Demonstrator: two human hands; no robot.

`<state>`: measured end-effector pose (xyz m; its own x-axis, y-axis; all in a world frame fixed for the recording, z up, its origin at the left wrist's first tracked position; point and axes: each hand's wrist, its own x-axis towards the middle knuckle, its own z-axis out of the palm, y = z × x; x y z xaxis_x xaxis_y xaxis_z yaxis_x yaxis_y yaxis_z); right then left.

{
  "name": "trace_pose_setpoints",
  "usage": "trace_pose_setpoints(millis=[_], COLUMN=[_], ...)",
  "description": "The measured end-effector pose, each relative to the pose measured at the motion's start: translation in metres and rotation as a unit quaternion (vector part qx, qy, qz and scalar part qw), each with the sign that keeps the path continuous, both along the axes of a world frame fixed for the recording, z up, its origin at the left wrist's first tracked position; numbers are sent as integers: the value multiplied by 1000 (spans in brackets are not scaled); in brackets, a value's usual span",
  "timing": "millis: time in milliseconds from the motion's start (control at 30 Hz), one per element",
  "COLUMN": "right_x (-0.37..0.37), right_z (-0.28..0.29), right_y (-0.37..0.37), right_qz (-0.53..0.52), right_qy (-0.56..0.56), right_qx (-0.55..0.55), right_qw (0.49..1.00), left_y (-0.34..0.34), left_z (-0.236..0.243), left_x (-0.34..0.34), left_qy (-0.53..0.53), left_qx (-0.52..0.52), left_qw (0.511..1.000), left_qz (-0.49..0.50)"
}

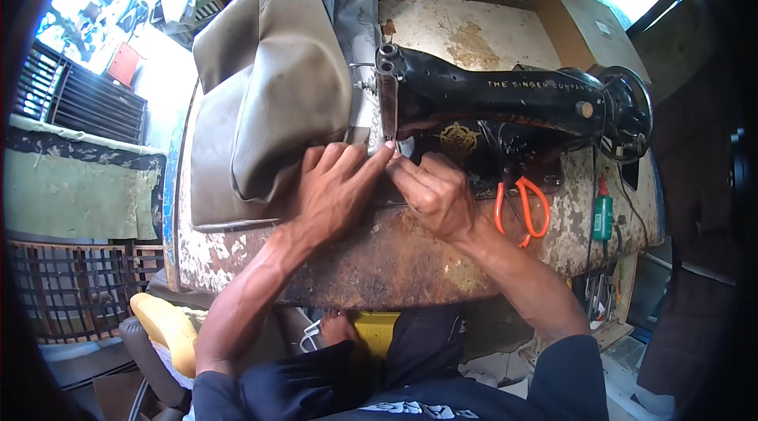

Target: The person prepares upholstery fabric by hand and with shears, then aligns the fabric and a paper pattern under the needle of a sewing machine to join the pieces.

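A black sewing machine (497, 91) stands on a worn table, its needle end at the left. Grey-brown vinyl material (296, 101) lies folded in a large heap left of the needle. My left hand (335, 184) rests on the vinyl's near right edge, fingers stretched out, the index fingertip right by the needle. Close beside it, my right hand (436, 190) has its fingers pinched together just below the needle area. Whatever lies between those fingers is hidden. Patterned pale cloth (355, 7) runs behind and beside the vinyl.
Orange-handled scissors (545, 208) lie right of my right hand. Farther right is a green bottle (603, 218) with a red tip. A cardboard box (584, 34) stands at the back right. The peeling table edge (379, 271) curves in front of me, above a yellow surface (375, 330).
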<state>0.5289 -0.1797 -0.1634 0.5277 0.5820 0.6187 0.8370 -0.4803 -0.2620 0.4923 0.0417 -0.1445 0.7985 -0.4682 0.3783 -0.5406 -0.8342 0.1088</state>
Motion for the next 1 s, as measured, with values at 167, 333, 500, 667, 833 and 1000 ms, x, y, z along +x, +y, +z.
trace_pose_setpoints(millis=[167, 333, 500, 667, 833, 1000], right_x=[1, -1, 1, -1, -2, 21], right_z=[-4, 4, 4, 6, 10, 3], right_y=[-3, -9, -5, -7, -7, -10], right_qz=[14, -102, -115, -131, -140, -119], right_qy=[90, 169, 221, 268, 284, 402], right_qx=[113, 157, 199, 191, 177, 261], right_qw=[989, 968, 948, 935, 932, 870], left_y=[1, 2, 6, 7, 10, 10], left_z=[-1, 1, -7, -8, -8, -8], left_x=[-2, -1, 2, 8, 14, 16], left_qy=[26, 14, 3, -4, -29, -31], left_qx=[-9, 14, 1, -7, -2, 7], left_qw=[1000, 1000, 1000, 1000, 999, 999], left_qz=[2, -13, -2, -6, -19, -19])
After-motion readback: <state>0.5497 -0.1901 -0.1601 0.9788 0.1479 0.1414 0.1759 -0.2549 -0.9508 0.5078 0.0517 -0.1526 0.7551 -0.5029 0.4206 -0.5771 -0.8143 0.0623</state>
